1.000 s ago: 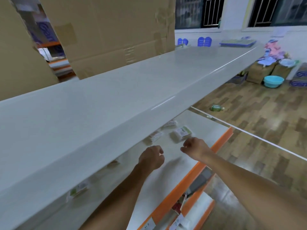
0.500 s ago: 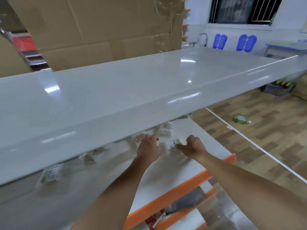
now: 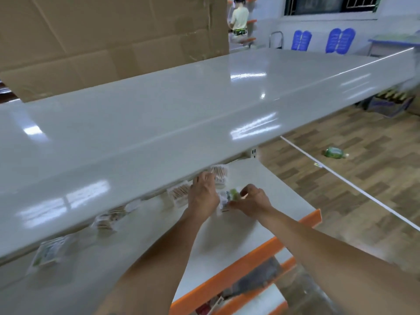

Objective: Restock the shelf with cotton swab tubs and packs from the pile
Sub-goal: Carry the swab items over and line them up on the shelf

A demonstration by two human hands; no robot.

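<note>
Both hands reach under the upper shelf board onto the white lower shelf [image 3: 261, 196]. My right hand [image 3: 252, 201] pinches a small green-and-white cotton swab pack [image 3: 229, 196]. My left hand [image 3: 203, 194] is at the same pack's left side, fingers curled against it. Clear tubs of wooden-stick swabs stand behind, one [image 3: 219, 173] above my left hand and one [image 3: 178, 193] to its left. Further left lie another tub [image 3: 109, 218] and a green-labelled pack [image 3: 48, 252], blurred.
The wide grey upper shelf board [image 3: 181, 114] overhangs and hides the back of the lower shelf. Cardboard boxes [image 3: 109, 37] sit on top behind. An orange shelf edge [image 3: 245, 258] runs below. A green bottle [image 3: 334, 153] lies on the wooden floor. A person [image 3: 238, 19] stands far back.
Both hands have moved forward under the upper shelf, from hanging loosely curled to closing on the green-and-white pack. The camera has swung left and closer.
</note>
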